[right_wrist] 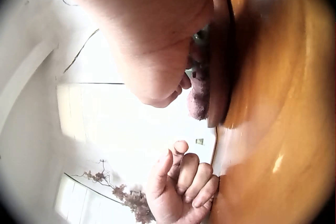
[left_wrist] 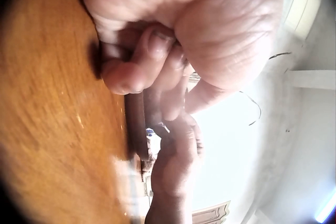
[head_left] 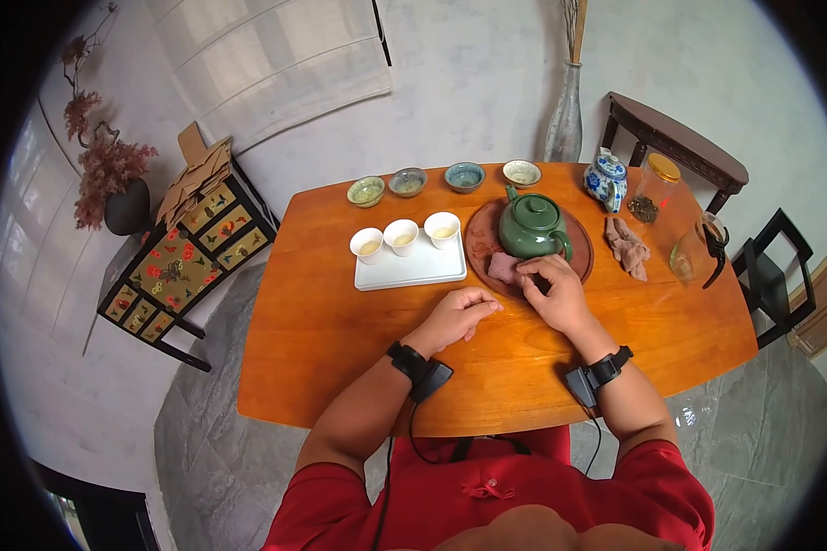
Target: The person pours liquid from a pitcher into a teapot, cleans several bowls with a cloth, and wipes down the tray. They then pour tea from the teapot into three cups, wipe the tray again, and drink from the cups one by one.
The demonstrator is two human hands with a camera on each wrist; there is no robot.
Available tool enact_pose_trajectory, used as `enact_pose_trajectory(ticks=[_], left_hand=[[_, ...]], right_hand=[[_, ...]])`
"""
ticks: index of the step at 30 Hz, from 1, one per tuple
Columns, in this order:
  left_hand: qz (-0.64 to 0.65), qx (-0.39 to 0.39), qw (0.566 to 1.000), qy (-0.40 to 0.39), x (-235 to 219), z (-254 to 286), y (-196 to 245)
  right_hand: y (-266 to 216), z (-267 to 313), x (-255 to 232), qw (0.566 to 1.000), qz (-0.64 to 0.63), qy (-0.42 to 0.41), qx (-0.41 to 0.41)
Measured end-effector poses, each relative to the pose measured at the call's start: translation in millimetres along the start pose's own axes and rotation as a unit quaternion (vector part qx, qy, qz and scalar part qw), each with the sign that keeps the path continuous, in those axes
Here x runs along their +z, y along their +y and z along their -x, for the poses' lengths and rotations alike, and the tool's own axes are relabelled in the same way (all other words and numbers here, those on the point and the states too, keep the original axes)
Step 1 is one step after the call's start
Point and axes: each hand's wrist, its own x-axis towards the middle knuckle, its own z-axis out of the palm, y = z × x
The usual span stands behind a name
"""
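Clock: set flat on the table [head_left: 303,331], the round brown plate [head_left: 480,237] at its centre and the seated person [head_left: 606,487] at six.
Right hand [head_left: 559,289]: over the plate's rim near half past five, fingers bent down and forward, thumb and forefinger a little apart as seen from above; the fingertips come right up to the pink cloth [head_left: 503,268], but I cannot tell whether they pinch it or merely lie against it.
Left hand [head_left: 455,319]: between seven and eight, just off the plate, its edge resting on the wood; the fingers are loosely half curled toward the palm, with nothing in them.
Pink cloth: bunched on the plate between seven and eight, in front of the teapot.
Green teapot [head_left: 529,230]: on the plate, upright, lid on, spout toward eleven, handle toward four, close beyond the right fingers.
White tray [head_left: 411,277]: at nine, bearing three white cups [head_left: 401,241] in a row, pale liquid in them.
Four bowls [head_left: 408,184]: along the far edge, from ten round to twelve.
Blue-and-white pot [head_left: 606,181]: between one and two.
Gold-lidded jar [head_left: 653,191]: at two, dark contents low inside.
Brown cloth [head_left: 627,248]: crumpled at three.
Glass pitcher [head_left: 689,255]: also at three, farther out.
Wrists: each wears a black strap [head_left: 606,369].
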Motion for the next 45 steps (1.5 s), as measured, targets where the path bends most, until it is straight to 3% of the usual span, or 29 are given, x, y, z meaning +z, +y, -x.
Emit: enact_pose_trajectory(ticks=[5,7,11,13,15,19,22,29,34,45], left_hand=[[-0.061,-0.011,0.997,-0.041,-5,-1,-5],[-0.088,0.002,0.994,-0.061,-4,-2,-9],[-0.117,0.009,0.990,-0.081,-4,-1,-6],[-0.112,0.017,0.989,-0.093,-2,0,-4],[-0.110,0.026,0.989,-0.098,-2,-1,-8],[-0.119,0.050,0.986,-0.109,-1,0,-9],[-0.127,0.019,0.985,-0.112,-1,-3,-10],[-0.129,0.043,0.985,-0.106,-1,-2,-9],[-0.142,0.005,0.984,-0.105,-1,-2,-8],[-0.119,-0.002,0.984,-0.135,-7,-7,-16]], right_hand=[[-8,11,6,0.996,-0.069,-0.048,0.026],[2,20,16,0.928,-0.287,-0.168,0.170],[6,22,20,0.863,-0.328,-0.342,0.176],[8,22,20,0.866,-0.323,-0.349,0.152],[4,18,16,0.852,-0.328,-0.345,0.218],[9,19,18,0.858,-0.301,-0.356,0.214],[10,21,20,0.855,-0.293,-0.360,0.232],[7,19,18,0.856,-0.296,-0.355,0.232],[8,20,18,0.859,-0.294,-0.354,0.224],[4,18,16,0.859,-0.287,-0.358,0.229]])
